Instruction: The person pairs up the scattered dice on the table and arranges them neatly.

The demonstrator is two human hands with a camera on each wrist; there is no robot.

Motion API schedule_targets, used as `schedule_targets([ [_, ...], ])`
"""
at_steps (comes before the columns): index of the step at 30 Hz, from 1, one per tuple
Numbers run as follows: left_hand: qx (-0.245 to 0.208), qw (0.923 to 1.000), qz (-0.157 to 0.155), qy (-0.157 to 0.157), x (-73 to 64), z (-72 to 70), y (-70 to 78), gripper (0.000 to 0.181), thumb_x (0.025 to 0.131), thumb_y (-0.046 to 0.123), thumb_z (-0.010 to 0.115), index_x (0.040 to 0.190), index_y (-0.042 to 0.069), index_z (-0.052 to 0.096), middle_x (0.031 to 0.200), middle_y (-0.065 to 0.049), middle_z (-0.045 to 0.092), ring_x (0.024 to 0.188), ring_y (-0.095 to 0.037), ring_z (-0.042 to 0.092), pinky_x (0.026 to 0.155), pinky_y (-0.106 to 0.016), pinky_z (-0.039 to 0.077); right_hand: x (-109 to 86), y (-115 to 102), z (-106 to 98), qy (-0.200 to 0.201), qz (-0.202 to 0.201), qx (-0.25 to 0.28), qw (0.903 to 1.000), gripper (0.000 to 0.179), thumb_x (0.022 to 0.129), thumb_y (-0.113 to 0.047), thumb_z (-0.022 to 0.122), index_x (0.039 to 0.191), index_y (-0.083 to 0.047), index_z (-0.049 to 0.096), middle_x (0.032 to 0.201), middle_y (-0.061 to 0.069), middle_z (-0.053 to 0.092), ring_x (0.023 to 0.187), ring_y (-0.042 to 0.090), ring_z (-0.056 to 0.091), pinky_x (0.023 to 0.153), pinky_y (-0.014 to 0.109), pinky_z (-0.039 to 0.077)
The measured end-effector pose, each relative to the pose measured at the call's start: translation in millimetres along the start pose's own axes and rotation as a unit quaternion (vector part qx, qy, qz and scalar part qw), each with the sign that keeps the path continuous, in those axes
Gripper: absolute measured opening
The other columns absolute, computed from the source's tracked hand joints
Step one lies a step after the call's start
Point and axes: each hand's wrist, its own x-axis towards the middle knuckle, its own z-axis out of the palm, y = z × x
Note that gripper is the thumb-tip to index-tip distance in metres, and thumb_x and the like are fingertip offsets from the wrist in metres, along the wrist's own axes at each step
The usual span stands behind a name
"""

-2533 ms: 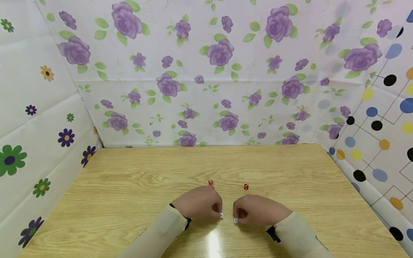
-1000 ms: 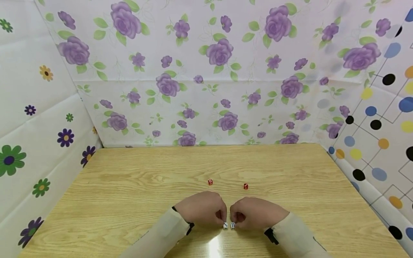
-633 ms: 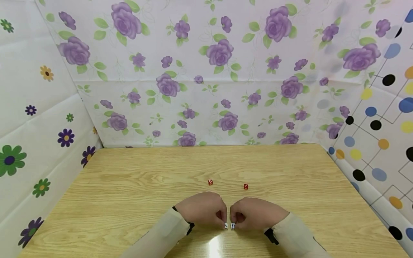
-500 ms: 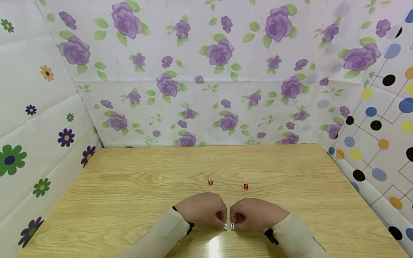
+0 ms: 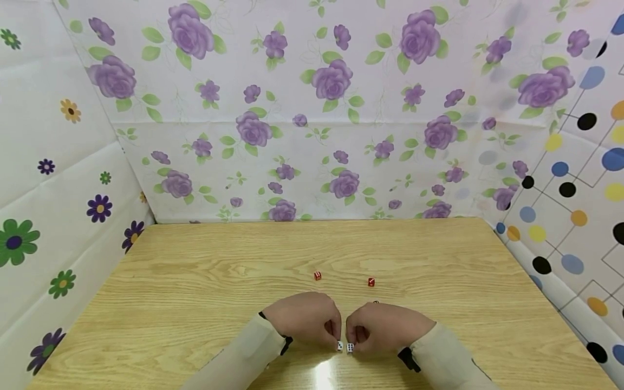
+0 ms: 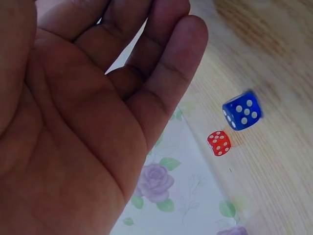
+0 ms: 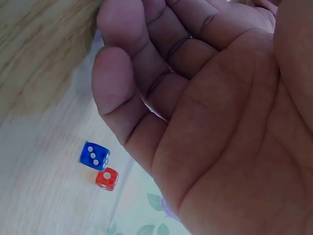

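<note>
My left hand (image 5: 304, 320) pinches a white die (image 5: 339, 345) between thumb and finger, low over the table. My right hand (image 5: 390, 326) pinches a second white die (image 5: 350, 348), just right of the first, with a narrow gap between them. Both palms show in the wrist views, where the pinching fingertips and white dice are out of sight. Past the left hand, a blue die (image 6: 243, 111) lies near a red die (image 6: 218, 143). Another blue die (image 7: 95, 155) and red die (image 7: 107, 179) lie past the right hand.
Behind the hands, two red dice, left (image 5: 317, 275) and right (image 5: 371, 282), sit apart on the wooden table (image 5: 219, 271). A dark sliver (image 5: 376, 302) peeks over the right hand. A flowered sheet (image 5: 292, 135) rises at the back edge, with patterned sheets on both sides.
Both hands have come together, bringing the two white dice side by side, and have shifted slightly toward the person. A dark sliver now shows behind the right hand. The red dice have stayed put.
</note>
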Motion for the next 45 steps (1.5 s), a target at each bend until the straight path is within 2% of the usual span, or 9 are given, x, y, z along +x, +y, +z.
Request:
schedule_targets([
  [13,0.011,0.9998,0.014,-0.005,2.5,2.6,-1.4,0.009,0.079,0.03,0.076,0.073,0.031,0.069,0.068,0.027,0.058,0.065,0.01,0.054,0.061,-0.011,0.044,1.5,0.4,0.9,0.004,-0.033,0.002,0.9995,0.014,0.082,-0.017,0.072,0.078,-0.025,0.061,0.069,-0.021,0.054,0.058,-0.007,0.046,0.054,0.014,0.043],
  [23,0.027,0.9992,0.027,-0.006,5.5,4.9,-0.5,0.009,0.079,0.029,0.076,0.073,0.031,0.069,0.068,0.028,0.058,0.065,0.012,0.053,0.061,-0.009,0.043,1.6,-2.0,1.9,-0.002,-0.016,0.007,0.9998,0.014,0.082,-0.021,0.074,0.077,-0.026,0.062,0.07,-0.021,0.055,0.061,-0.007,0.047,0.057,0.014,0.044],
  [28,0.023,0.999,0.038,-0.002,6.4,5.5,-0.7,0.008,0.079,0.026,0.075,0.074,0.029,0.07,0.068,0.028,0.058,0.066,0.013,0.053,0.061,-0.008,0.044,3.2,-4.2,2.6,-0.002,-0.021,0.009,0.9997,0.014,0.082,-0.018,0.073,0.076,-0.025,0.063,0.068,-0.021,0.055,0.059,-0.007,0.047,0.056,0.014,0.044],
  [34,0.012,0.9994,0.032,-0.001,4.5,5.7,-1.2,0.007,0.079,0.027,0.076,0.075,0.029,0.071,0.069,0.027,0.059,0.067,0.011,0.054,0.062,-0.009,0.044,4.3,-6.3,1.7,-0.002,-0.017,0.01,0.9998,0.014,0.082,-0.017,0.073,0.076,-0.025,0.063,0.069,-0.021,0.056,0.059,-0.007,0.048,0.056,0.014,0.044],
  [45,0.017,0.9992,0.035,-0.002,3.2,3.6,2.1,0.008,0.08,0.028,0.076,0.075,0.028,0.07,0.069,0.027,0.058,0.067,0.012,0.054,0.062,-0.008,0.044,2.9,-5.5,2.5,-0.002,-0.009,0.011,0.9999,0.014,0.081,-0.017,0.074,0.076,-0.024,0.063,0.069,-0.02,0.056,0.06,-0.007,0.048,0.057,0.014,0.045],
])
